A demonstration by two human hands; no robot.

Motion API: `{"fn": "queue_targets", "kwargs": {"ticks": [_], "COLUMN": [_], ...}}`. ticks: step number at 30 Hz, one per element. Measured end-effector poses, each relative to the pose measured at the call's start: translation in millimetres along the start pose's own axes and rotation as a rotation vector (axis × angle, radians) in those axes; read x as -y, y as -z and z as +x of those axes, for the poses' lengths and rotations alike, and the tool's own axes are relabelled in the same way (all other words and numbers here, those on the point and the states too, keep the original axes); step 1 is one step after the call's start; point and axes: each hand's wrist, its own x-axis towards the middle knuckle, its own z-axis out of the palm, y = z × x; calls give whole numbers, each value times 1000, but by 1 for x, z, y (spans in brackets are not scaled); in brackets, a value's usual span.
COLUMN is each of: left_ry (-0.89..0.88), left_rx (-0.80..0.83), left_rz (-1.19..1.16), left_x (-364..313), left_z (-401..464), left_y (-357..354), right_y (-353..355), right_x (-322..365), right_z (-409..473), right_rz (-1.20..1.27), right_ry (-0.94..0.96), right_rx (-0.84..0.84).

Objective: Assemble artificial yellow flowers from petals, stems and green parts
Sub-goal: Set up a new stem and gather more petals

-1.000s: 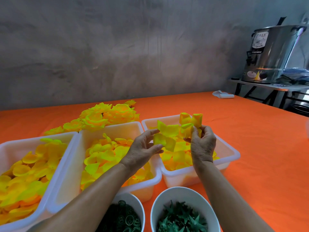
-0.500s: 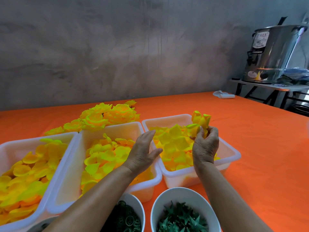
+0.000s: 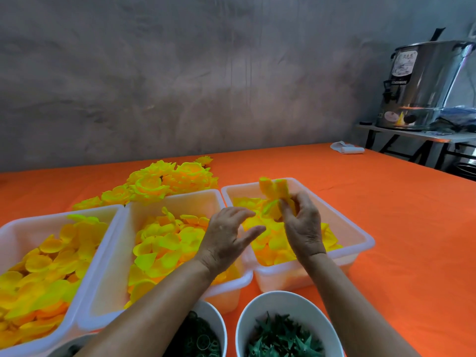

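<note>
Over right tub (image 3: pixel 360 234), right hand (image 3: pixel 302 225) pinching petals (image 3: pixel 274 191)

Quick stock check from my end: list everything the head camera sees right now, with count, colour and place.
petal bins: three, white, side by side on the table, holding yellow petals
finished flowers: a pile, yellow, behind the bins
bowls: two, white, near edge, holding green parts
tablecloth: one, orange
white roll: one, far right of table
metal urn: one, silver, on side stand
left hand: open, over the bins
right hand: pinching a petal cluster, yellow
</note>
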Motion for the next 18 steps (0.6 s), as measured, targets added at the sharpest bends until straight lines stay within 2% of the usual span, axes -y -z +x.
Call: {"fn": "queue_targets", "kwargs": {"ticks": [3, 5, 7, 10, 13, 18], "left_ry": [-30, -47, -15, 137, 273, 319], "left_rx": [-35, -69, -123, -206, -205, -203], "left_rz": [-45, -22, -77, -283, -434, -554], "left_x": [-7, -8, -6, -5, -4, -2], "left_z": [-3, -3, -1, 0, 1, 1], "left_y": [4, 4, 5, 8, 10, 12], "right_y": [-3, -4, -4, -4, -3, -5], "right_x": [4, 5, 5, 5, 1, -3], "right_z": [-5, -6, -6, -4, -1, -1], "right_rz": [-101, -87, -25, 127, 311, 306], "right_ry": [125, 139, 86, -37, -181, -203], "right_rx": [127, 174, 224, 229, 232, 304]}}
